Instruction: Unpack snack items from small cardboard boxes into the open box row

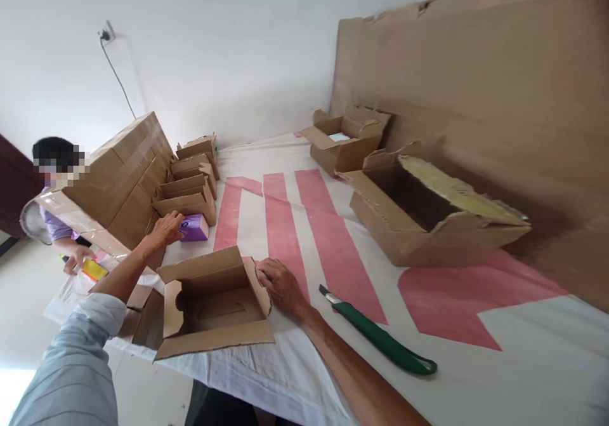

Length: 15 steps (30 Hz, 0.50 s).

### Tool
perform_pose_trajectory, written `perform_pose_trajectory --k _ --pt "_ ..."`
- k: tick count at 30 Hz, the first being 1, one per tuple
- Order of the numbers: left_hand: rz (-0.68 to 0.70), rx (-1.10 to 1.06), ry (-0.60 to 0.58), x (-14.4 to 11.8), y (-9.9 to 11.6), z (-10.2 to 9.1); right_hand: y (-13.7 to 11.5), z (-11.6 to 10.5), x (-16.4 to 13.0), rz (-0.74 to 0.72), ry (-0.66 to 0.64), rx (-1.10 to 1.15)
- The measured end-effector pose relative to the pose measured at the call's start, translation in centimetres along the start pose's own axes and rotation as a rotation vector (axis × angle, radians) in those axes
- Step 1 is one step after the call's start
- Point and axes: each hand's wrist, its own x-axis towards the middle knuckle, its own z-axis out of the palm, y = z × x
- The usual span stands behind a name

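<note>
My left hand (166,227) reaches out across the table, its fingers closed at the near-left end of a small purple box (195,228). My right hand (280,284) is closed on the right flap of an open cardboard box (216,337) in front of me. That box has its flaps raised, and its bare bottom shows inside. To the right of my right hand lies a utility knife (380,337) with a green handle, its blade end pointing away from me.
Several narrow open cartons (185,200) stand in a row beside a large taped carton (118,178). Two open boxes, one nearer (404,242) and one farther (330,156), sit at right by a cardboard panel (476,64). Another person's hand (76,259) is at far left.
</note>
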Motion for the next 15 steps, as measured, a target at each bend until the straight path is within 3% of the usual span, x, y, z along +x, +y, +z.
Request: perform_pose_trajectory --k 2,5,9,12,15 --pt "0.019 -0.061 -0.062 -3.6 -0.9 -1.1 0.1 -0.1 -0.2 -0.002 -0.006 0.011" --pt "0.019 -0.163 -0.127 -11.0 -2.2 -1.6 0.1 -0.2 -0.3 -0.005 -0.010 0.018" --pt "-0.019 -0.332 -0.022 -20.3 -2.6 0.5 -0.2 -0.5 -0.6 -0.015 -0.015 0.018" --pt "-0.017 -0.303 0.030 -23.3 -2.0 2.8 -0.4 -0.8 -0.8 -0.024 -0.021 0.016" --pt "-0.014 -0.289 0.091 -23.6 -1.9 4.3 -0.5 -1.0 -1.0 -0.030 -0.020 0.013"
